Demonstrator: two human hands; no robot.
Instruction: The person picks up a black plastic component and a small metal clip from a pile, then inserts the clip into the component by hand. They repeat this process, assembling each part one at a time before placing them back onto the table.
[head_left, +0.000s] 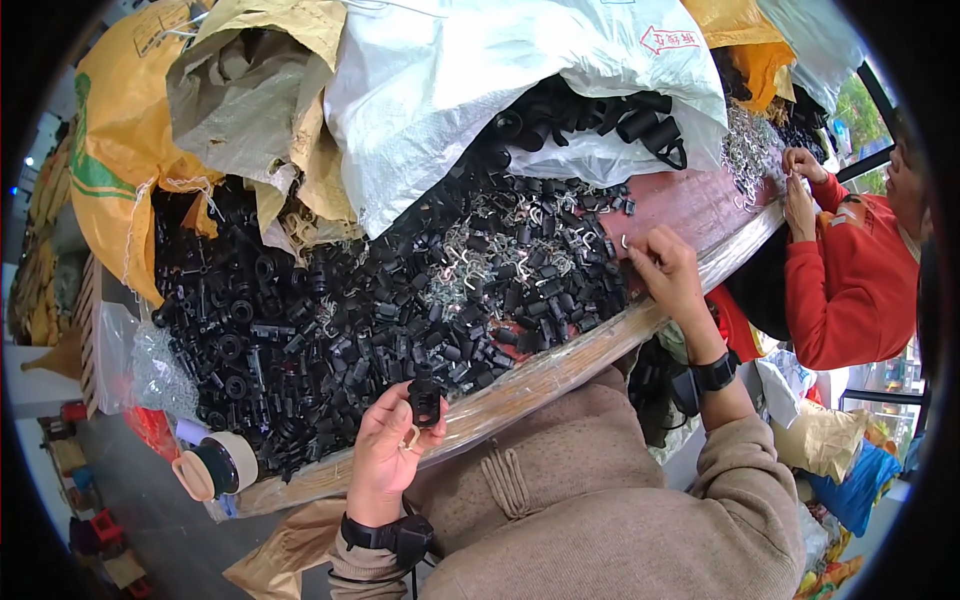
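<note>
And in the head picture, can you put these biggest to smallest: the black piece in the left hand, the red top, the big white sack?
1. Big white sack
2. Red top
3. Black piece in the left hand

Held part [427,403]: plain black on my feed
Heaped parts [552,306]: black, I see, flecked with silvery hooks [468,266]
Table [690,205]: dull red toward its right end
Far-edge sack [450,80]: white, red print
Far-left-corner sack [120,105]: yellow, green-marked
Sweater [610,550]: taupe brown
</note>
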